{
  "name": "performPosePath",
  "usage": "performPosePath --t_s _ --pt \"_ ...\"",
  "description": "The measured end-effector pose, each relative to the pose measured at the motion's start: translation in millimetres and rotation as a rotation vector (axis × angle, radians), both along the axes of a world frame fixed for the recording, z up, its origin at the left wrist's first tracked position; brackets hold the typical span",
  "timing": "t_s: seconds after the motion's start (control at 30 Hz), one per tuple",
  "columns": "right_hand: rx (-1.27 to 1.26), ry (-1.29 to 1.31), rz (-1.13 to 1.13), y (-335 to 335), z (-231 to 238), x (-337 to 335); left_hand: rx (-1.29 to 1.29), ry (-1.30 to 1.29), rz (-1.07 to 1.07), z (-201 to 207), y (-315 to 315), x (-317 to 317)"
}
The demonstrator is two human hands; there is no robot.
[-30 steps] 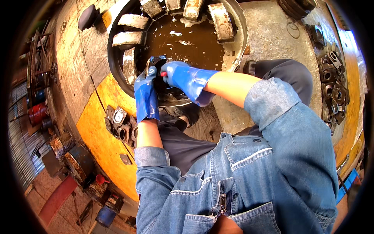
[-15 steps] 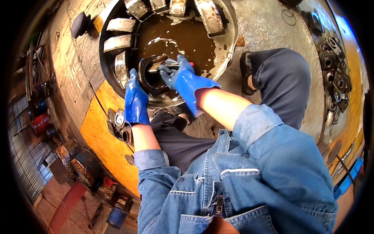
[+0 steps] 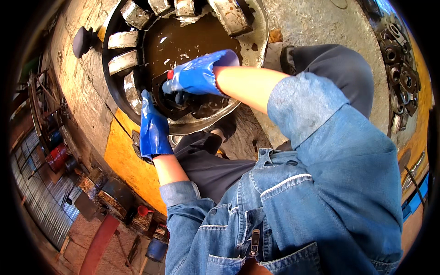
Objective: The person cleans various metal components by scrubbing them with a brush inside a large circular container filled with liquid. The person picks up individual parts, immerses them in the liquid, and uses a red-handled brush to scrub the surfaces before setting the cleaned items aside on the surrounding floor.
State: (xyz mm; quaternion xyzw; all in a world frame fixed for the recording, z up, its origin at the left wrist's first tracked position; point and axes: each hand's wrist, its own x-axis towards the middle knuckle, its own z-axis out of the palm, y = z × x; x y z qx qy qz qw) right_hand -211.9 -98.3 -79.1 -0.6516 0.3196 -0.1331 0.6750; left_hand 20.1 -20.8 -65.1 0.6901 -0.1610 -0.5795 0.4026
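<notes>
A dark metal ring with a flanged rim (image 3: 179, 114) sits tilted in the near left of a round pan (image 3: 261, 34) of brown liquid. My left hand (image 3: 154, 126), in a blue rubber glove, grips the ring's left side; its fingertips are partly hidden. My right hand (image 3: 185, 80), gloved alike, is closed round a tool with a red end (image 3: 170, 74) and reaches into the ring's opening. The glove covers most of the tool, so its kind cannot be made out.
Several curved pale metal blocks (image 3: 123, 40) line the pan's left and far wall. Dark metal parts (image 3: 408, 81) lie in a row at the far right. A dark rounded object (image 3: 82, 42) stands left of the pan. My knee (image 3: 334, 73) is right of it.
My right hand has moved left and turned over, its fingers now down in the ring, the red end swinging to the left. My left hand stays beside the ring. The view has shifted slightly.
</notes>
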Motion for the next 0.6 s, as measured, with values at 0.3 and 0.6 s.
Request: performPosePath --t_s 0.3,0.6 --pt "-0.787 0.398 0.615 -14 50 3 0.042 0.042 0.089 1 -3 -8" --pt "-1.100 0.308 0.882 -7 53 18 -0.155 -0.077 -0.102 19 4 -26"
